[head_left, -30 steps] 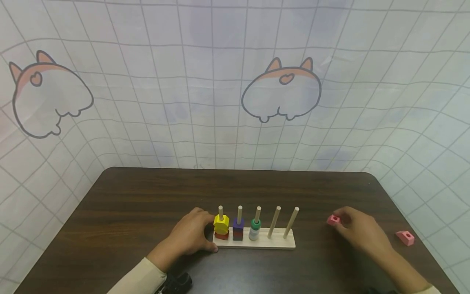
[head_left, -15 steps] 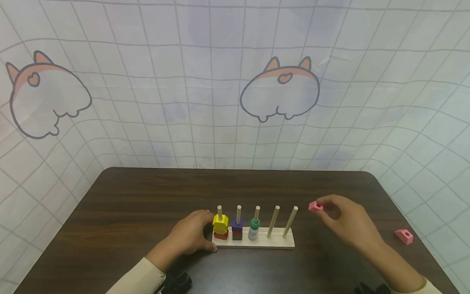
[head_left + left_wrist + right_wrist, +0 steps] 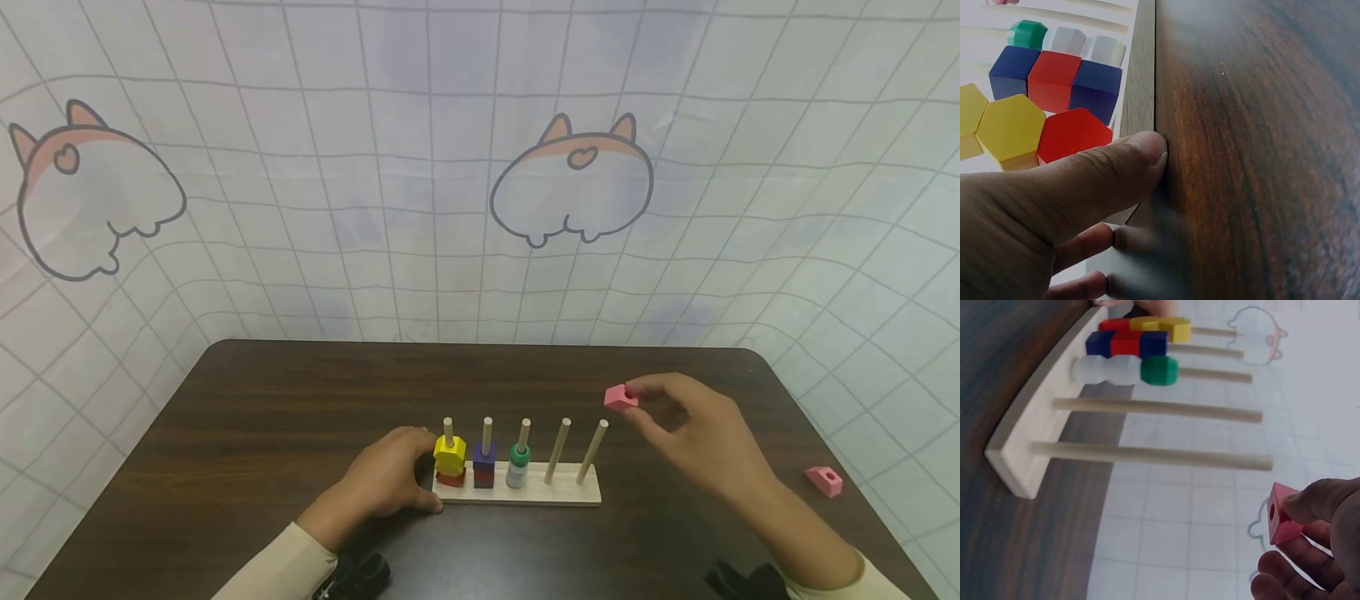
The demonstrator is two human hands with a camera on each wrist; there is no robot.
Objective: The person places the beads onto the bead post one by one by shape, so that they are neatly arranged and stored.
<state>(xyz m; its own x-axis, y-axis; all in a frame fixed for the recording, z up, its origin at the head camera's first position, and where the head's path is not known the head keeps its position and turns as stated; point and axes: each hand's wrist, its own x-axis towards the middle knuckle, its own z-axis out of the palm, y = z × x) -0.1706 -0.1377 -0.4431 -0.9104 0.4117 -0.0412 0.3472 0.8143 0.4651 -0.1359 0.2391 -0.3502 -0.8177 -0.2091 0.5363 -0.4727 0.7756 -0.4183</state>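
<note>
My right hand [image 3: 701, 429] pinches a pink wedge-shaped block [image 3: 621, 398] with a hole through it, held in the air above the right end of the wooden peg board [image 3: 558, 493]. In the right wrist view that pink block [image 3: 1282, 514] is apart from the tips of the two bare pegs [image 3: 1166, 457]. My left hand [image 3: 388, 475] holds the board's left end, its thumb [image 3: 1147, 147] on the front edge. Stacked on the other pegs are yellow hexagons [image 3: 450, 456] over a red one, blue and red cubes [image 3: 1054, 78], and a green bead [image 3: 1160, 370] over white ones.
A second pink block [image 3: 825, 481] lies on the dark wooden table [image 3: 300, 392] near its right edge. Behind the table hangs a white gridded cloth [image 3: 337, 208] with cartoon animals. Black wrist gear [image 3: 352, 575] shows below the left sleeve.
My right hand has lifted the pink block off the table and carried it up and left to above the board's right end. The left hand stays at the board.
</note>
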